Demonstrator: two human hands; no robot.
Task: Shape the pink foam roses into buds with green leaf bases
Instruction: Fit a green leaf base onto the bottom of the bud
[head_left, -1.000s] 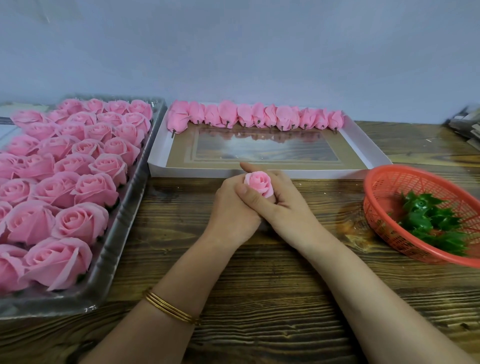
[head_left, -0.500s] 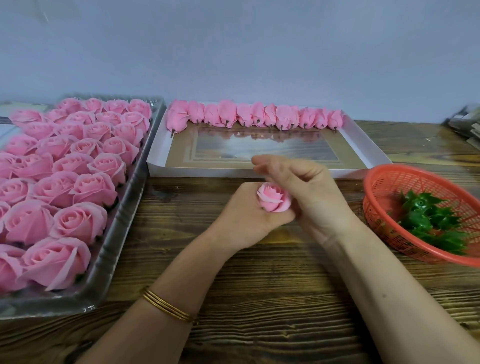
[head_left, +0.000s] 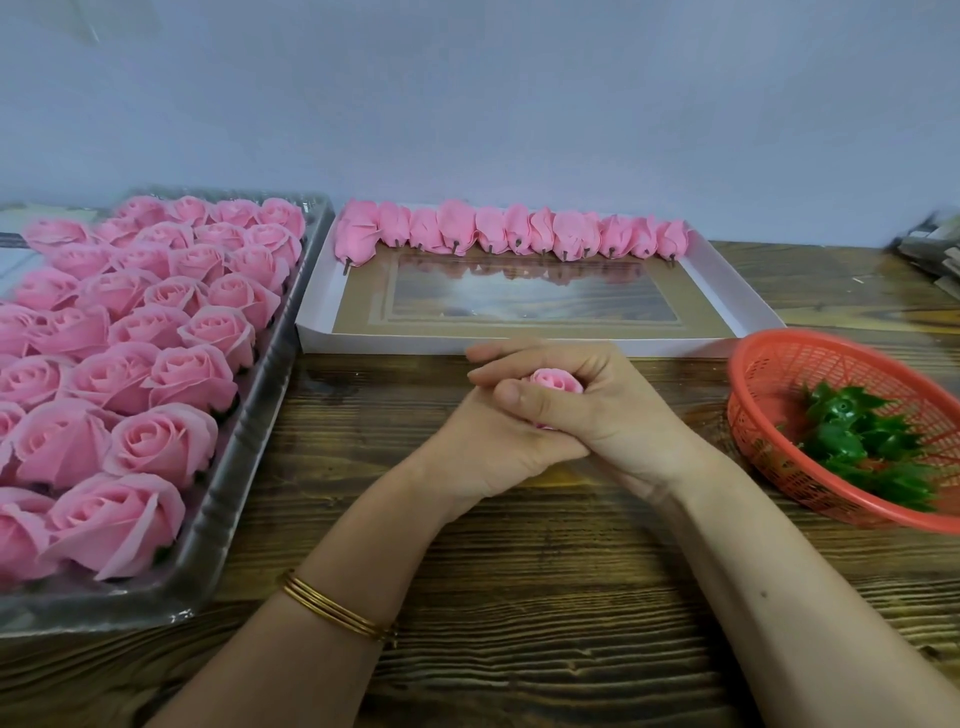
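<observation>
Above the wooden table (head_left: 519, 597), both hands (head_left: 550, 415) cup one pink rose (head_left: 555, 379).

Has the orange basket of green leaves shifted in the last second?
No. The orange basket still sits just right of the white box's near corner, exactly as before.

A: Desk (head_left: 519, 597), quick?
B: Dark wood planks, heavy grain.
A: What's on it, L to R?
B: L side: clear plastic tray (head_left: 244, 467) w/ open roses (head_left: 156, 447). Far middle, just beside it: shallow white box (head_left: 415, 344), buds (head_left: 457, 228) in a row along its back wall. R: red mesh basket (head_left: 748, 415) w/ green leaf bases (head_left: 857, 441), just beside the box's front R corner. Far R corner: blurry stack (head_left: 930, 254), can't tell what.
</observation>
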